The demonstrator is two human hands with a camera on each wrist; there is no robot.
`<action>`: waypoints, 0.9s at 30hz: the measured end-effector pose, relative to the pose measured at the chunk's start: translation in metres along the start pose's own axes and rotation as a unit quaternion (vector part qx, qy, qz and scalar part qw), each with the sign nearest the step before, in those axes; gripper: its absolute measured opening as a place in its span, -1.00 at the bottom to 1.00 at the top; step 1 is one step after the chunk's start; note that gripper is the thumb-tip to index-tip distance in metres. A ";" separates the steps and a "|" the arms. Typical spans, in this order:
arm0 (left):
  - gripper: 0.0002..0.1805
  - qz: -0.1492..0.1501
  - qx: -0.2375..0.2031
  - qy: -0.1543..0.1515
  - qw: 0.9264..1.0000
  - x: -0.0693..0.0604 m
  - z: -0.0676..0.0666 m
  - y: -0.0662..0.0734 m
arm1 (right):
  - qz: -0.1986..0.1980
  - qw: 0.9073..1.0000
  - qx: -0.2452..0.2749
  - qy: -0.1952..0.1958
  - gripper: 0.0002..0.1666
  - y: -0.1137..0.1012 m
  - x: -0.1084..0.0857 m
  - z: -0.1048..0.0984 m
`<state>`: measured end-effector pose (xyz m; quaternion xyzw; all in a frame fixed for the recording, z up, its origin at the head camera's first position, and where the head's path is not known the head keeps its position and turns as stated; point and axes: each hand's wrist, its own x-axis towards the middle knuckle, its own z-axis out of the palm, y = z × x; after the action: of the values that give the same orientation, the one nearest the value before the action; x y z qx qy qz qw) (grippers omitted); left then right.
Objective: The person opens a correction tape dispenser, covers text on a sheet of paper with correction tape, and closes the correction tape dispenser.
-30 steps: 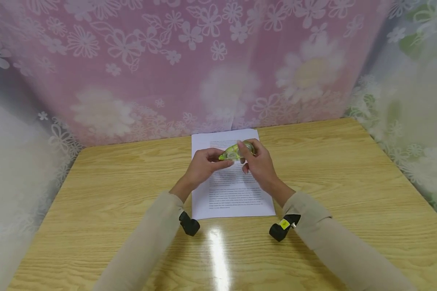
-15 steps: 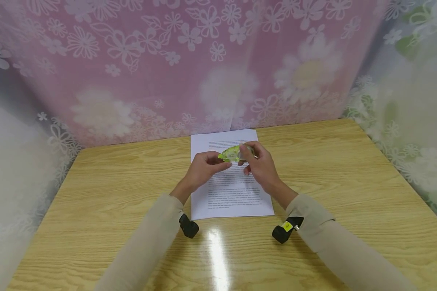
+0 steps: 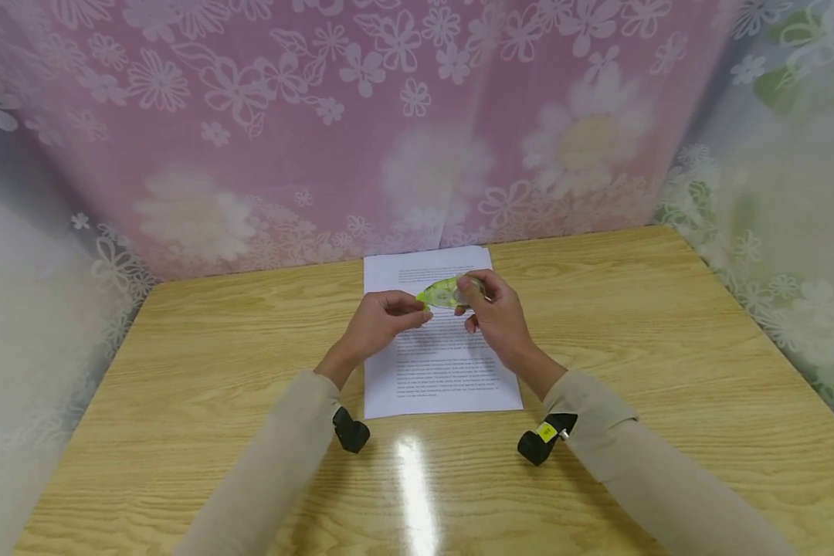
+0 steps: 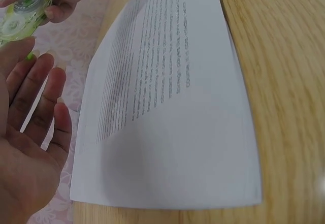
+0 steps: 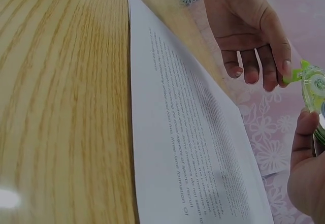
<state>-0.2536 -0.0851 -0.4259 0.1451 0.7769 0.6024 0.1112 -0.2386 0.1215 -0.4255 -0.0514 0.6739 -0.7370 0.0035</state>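
A clear, yellow-green correction tape (image 3: 445, 293) is held above the printed paper (image 3: 452, 386) in the head view. My right hand (image 3: 502, 318) grips its rear end, thumb on the near side. At the tape's tip my left hand (image 3: 384, 323) pinches the small bright green cap (image 5: 292, 75) between thumb and forefinger. In the right wrist view the cap stands at an angle to the body, and whether it is hinged there cannot be told. The other left fingers (image 4: 43, 102) extend loosely in the left wrist view. Part of the tape's rear is hidden by my right hand.
The paper looks like a small stack, lying on a wood-grain table (image 3: 236, 371) with its far edge near a pink floral curtain (image 3: 320, 170). Pale floral curtains hang at both sides. Each sleeve cuff carries a black wrist camera (image 3: 350, 430).
My left hand has drawn slightly left and down, and the green cap has tilted downward at the tip of the correction tape. The right hand has barely moved, still gripping the tape.
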 end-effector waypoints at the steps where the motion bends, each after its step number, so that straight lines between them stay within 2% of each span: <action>1: -0.78 -0.001 0.002 -0.003 1.000 0.000 -0.001 0.000 | -0.001 1.000 -0.001 0.000 -0.54 0.000 -0.001 0.001; 5: -0.79 -0.008 0.026 -0.011 1.000 -0.003 -0.007 -0.001 | 0.002 1.000 -0.010 0.001 -0.55 0.002 -0.002 0.001; 11: -0.78 -0.013 0.051 -0.006 0.999 -0.006 -0.013 -0.003 | 0.009 1.000 -0.024 0.011 -0.52 0.007 -0.002 0.001; 22: -0.77 -0.012 0.018 0.014 1.000 -0.005 -0.013 -0.006 | 0.005 0.999 -0.040 0.006 -0.53 0.014 -0.004 0.002; 27: -0.75 -0.012 0.007 0.018 1.000 -0.006 -0.014 -0.008 | 0.002 0.998 -0.057 -0.014 -0.55 0.014 -0.006 -0.001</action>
<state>-0.2538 -0.1015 -0.4300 0.1260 0.7849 0.5978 0.1037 -0.2336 0.1222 -0.4399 -0.0607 0.7149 -0.6965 0.0110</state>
